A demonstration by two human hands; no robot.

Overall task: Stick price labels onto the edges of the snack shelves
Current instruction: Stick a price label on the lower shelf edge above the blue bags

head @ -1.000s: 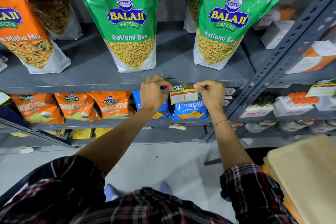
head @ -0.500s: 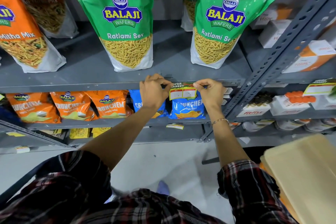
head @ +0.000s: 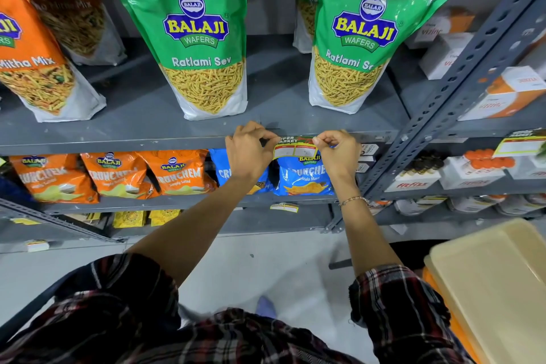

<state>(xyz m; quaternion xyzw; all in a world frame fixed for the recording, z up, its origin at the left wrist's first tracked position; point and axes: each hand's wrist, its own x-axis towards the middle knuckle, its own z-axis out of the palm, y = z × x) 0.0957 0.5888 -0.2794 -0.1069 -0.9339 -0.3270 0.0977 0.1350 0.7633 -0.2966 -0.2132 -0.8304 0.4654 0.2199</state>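
Observation:
A yellow-bordered price label [head: 295,148] with a green and red top sits against the front edge of the grey snack shelf [head: 118,143]. My left hand [head: 248,151] pinches its left end and my right hand [head: 336,154] pinches its right end, both pressed at the shelf edge. The label's top strip lies on the edge and its lower part hangs in front of a blue Crunchem bag [head: 304,177]. Two green Ratlami Sev bags [head: 198,38] stand on the shelf above the label.
Orange Crunchem bags [head: 118,174] fill the lower shelf to the left. A perforated grey upright [head: 461,80] rises at right, with boxes and another label [head: 520,145] beyond it. A beige tray [head: 496,284] lies at lower right. Another label [head: 285,207] hangs on the shelf below.
The label has moved up from hanging below the edge to lying against it, and both hands have risen slightly with it. The hands stay pinched on its ends.

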